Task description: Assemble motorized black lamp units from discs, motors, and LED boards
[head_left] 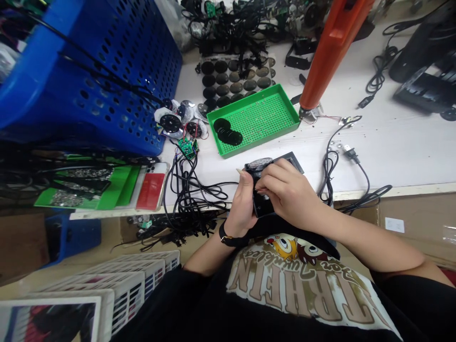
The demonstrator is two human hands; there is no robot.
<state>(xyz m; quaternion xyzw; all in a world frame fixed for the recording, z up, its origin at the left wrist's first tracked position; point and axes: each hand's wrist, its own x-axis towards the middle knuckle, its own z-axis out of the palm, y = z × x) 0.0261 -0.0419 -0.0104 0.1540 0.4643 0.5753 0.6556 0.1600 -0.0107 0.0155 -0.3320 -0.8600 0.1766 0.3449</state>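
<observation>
A black plastic housing (262, 207) is held at the table's front edge, close to my body. My left hand (241, 207) is closed around its left side, thumb up along the edge. The fingertips of my right hand (289, 191) are pinched together over the housing's middle; whatever they hold is hidden. A clear, faceted round piece (259, 163) shows at the housing's far end. Just beyond lies a green perforated tray (261, 118) with black discs (227, 132) at its left end and small metal pieces scattered over its floor.
On the left stand a large blue basket (142, 57) and round parts with a green circuit board (187, 147). Black cables (192, 190) hang over the edge. An orange-red tool (329, 52) rises behind the tray's right end. A power plug (351, 153) lies to the right.
</observation>
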